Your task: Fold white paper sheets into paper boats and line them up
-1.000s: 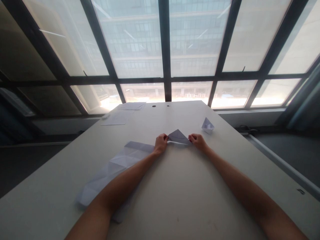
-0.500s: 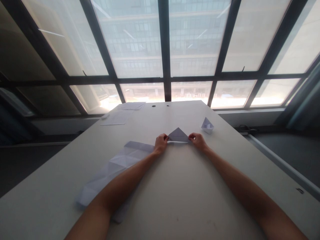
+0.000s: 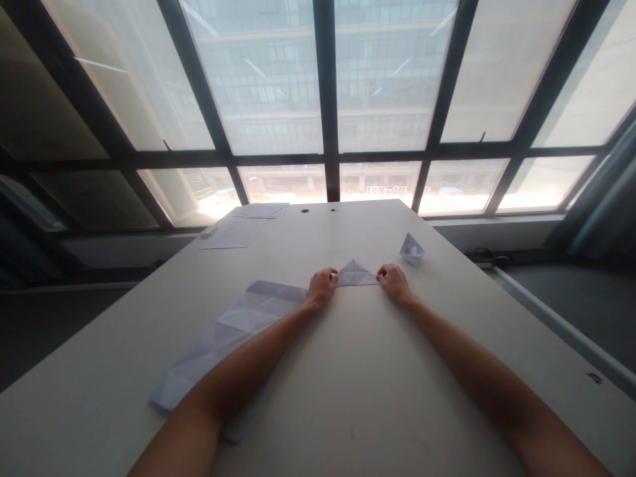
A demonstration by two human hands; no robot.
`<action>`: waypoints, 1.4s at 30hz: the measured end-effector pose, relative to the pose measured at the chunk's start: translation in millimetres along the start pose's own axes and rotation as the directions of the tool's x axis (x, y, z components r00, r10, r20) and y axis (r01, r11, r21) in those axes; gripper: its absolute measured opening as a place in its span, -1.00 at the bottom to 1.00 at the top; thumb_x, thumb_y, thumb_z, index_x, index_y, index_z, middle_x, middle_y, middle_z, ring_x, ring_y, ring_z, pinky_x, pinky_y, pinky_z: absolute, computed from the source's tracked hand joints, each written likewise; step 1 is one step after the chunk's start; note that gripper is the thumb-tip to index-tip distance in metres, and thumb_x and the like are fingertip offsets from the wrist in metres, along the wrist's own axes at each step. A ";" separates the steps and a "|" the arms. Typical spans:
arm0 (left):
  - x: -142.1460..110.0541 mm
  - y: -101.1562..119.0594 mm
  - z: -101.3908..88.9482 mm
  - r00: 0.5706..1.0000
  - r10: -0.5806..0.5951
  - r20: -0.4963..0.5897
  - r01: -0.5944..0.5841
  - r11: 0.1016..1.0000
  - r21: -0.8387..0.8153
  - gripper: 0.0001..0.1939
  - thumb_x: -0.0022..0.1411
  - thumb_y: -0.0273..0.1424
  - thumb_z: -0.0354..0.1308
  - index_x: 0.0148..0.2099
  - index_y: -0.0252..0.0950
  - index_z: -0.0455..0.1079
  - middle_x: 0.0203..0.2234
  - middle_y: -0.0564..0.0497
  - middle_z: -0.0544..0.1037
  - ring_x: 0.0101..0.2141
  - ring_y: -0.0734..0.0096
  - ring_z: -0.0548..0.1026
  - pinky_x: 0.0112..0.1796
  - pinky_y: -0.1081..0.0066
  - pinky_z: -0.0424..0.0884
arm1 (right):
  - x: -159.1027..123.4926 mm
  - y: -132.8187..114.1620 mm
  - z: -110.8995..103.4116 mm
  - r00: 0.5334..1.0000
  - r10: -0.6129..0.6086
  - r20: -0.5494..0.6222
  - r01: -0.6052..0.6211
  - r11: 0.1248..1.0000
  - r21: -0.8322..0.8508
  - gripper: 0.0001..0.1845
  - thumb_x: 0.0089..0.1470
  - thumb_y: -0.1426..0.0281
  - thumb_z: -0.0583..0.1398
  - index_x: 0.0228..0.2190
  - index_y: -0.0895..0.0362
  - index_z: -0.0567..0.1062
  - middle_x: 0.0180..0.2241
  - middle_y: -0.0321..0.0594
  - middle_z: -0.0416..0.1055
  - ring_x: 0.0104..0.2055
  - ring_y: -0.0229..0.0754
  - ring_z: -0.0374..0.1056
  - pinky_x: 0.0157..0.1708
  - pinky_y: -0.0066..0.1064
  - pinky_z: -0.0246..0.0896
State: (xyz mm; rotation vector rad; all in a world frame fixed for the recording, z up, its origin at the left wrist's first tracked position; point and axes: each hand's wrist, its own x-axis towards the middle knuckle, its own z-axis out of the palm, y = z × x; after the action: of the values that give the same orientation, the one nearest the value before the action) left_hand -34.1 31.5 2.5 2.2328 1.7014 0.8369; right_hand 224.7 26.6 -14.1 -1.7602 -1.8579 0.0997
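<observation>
Between my hands a folded sheet of white paper [image 3: 354, 273] rests on the table, a triangle with a flat strip along its near edge. My left hand [image 3: 322, 287] pinches its left corner. At the opposite corner, my right hand [image 3: 393, 283] is closed on the paper with thumb and fingers. A small folded paper boat [image 3: 412, 250] stands just beyond my right hand. Under and beside my left forearm lies a large creased sheet of paper [image 3: 233, 324], partly hidden by the arm.
The white table [image 3: 377, 377] reaches toward the tall windows. Flat paper sheets [image 3: 231, 234] lie at its far left, with more sheets [image 3: 263, 211] behind them. A small dark object [image 3: 594, 377] is near the right edge.
The folded paper has tipped from slightly raised to lying flatter, and a strip now shows along its near edge. Both hands keep hold of its corners and have barely shifted.
</observation>
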 end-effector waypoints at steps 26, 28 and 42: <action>-7.5 3.2 8.3 0.789 0.575 0.216 -0.571 0.816 -0.085 -0.52 0.29 -0.62 0.05 0.09 -0.03 0.52 0.09 0.02 0.50 0.11 0.24 0.39 0.13 0.19 0.24 | -11.5 -19.2 -8.5 0.972 0.204 0.118 -0.184 0.969 -0.165 -0.68 0.22 0.39 0.17 0.00 0.20 0.44 -0.05 0.08 0.45 0.03 0.02 0.35 -0.01 -0.31 0.14; -6.7 2.1 8.8 0.789 0.574 0.219 -0.565 0.818 -0.105 -0.52 0.29 -0.63 0.05 0.10 -0.04 0.51 0.10 0.02 0.51 0.11 0.25 0.40 0.13 0.20 0.24 | -7.3 -13.4 -6.8 0.968 0.214 0.133 -0.197 0.972 -0.130 -0.69 0.20 0.36 0.20 -0.03 0.19 0.47 -0.08 0.04 0.49 0.00 0.00 0.38 -0.04 -0.34 0.16; -7.2 6.6 3.3 0.863 0.463 0.202 -0.465 0.884 -0.043 -0.56 0.26 -0.59 0.04 0.02 -0.04 0.57 0.05 0.08 0.56 0.04 0.34 0.47 0.13 0.32 0.29 | -14.1 -27.5 -12.2 0.996 -0.058 0.064 0.063 0.995 -0.080 -0.80 0.22 0.51 0.14 -0.28 0.19 0.59 -0.23 -0.08 0.50 -0.12 -0.15 0.36 -0.07 -0.44 0.15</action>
State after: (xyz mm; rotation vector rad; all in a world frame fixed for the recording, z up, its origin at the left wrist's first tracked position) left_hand -28.2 23.3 0.9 2.6749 1.0856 0.6510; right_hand 205.1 5.9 2.9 -1.7720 -1.9830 0.0558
